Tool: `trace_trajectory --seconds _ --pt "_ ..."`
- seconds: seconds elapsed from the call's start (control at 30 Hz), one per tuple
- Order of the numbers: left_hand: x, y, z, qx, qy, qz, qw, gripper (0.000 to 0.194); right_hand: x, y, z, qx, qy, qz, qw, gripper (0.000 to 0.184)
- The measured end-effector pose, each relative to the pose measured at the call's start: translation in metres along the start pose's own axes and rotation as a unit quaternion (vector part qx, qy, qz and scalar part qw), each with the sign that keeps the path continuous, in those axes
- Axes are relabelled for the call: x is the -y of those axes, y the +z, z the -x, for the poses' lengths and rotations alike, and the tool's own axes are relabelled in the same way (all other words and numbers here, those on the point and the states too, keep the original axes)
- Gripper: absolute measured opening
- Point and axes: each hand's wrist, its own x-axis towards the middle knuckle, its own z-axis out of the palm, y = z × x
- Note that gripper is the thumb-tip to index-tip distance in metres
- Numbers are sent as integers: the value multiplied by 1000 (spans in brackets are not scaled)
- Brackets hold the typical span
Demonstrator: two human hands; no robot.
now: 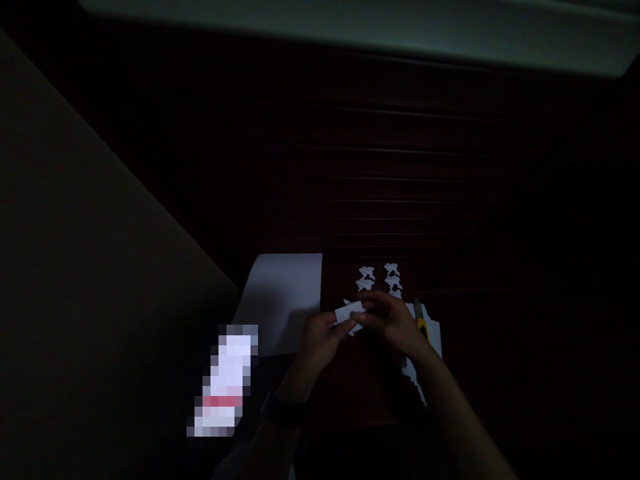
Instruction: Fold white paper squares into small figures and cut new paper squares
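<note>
Between my two hands is a small folded piece of white paper [349,311], held up above the dark table. My left hand [320,337] pinches its left side, thumb towards me. My right hand [393,323] grips the right side between thumb and fingers, which hide part of the folds. Just beyond, several small folded paper figures [366,284] lie in two columns. Beside my right wrist a yellow utility knife [423,327] with its blade showing rests on white paper sheets [434,333], partly covered by my forearm.
A large white sheet [287,287] lies at the left of the table [345,393]. Nearer me on the left is a bright blurred-out rectangle [227,373]. Dark slatted panelling [390,153] rises behind, and a pale wall [75,200] stands at left. The scene is dim.
</note>
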Motion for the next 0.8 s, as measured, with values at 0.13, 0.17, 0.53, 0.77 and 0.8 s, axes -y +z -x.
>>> trace_trajectory --seconds 0.13,0.17,0.53,0.77,0.8 --pt "-3 0 1 25 -35 19 999 28 -5 4 -1 -27 28 13 999 28" --pt "-4 0 1 31 -48 35 998 30 -5 5 -2 -46 31 7 998 31" --pt "-2 -3 2 -22 -68 191 979 33 -11 12 -1 -62 -14 0 998 27" --pt "-4 -6 1 -28 -72 168 983 37 -6 6 0 37 -43 41 998 17" --pt "-3 -6 1 -33 -71 160 984 36 -4 4 1 53 -51 48 996 18"
